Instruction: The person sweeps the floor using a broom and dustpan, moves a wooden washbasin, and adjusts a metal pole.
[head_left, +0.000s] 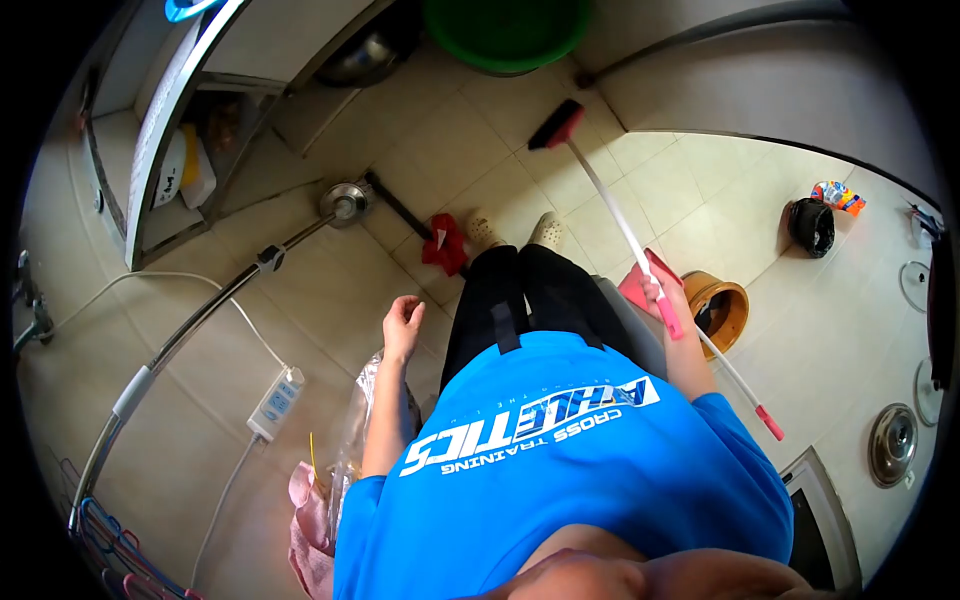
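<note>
My right hand point(662, 290) is wrapped round the pink grip of a broom point(612, 205). The broom's white pole runs up to a dark and pink head on the tiled floor. Beside that hand is a pink dustpan point(640, 283), and a white pole with a pink end point(745, 385) slants down past the forearm. It cannot be told whether the hand also touches the dustpan's pole. My left hand point(404, 318) is raised by my left side, touching nothing, its fingers curled in with no object visible between them.
A wooden bucket point(722, 312) stands right of the dustpan, with a black bin point(811, 226) farther right. A green basin point(508, 30) is at the top. Left are a metal pole stand point(346, 203), a power strip point(276, 404) and a red cloth point(444, 245).
</note>
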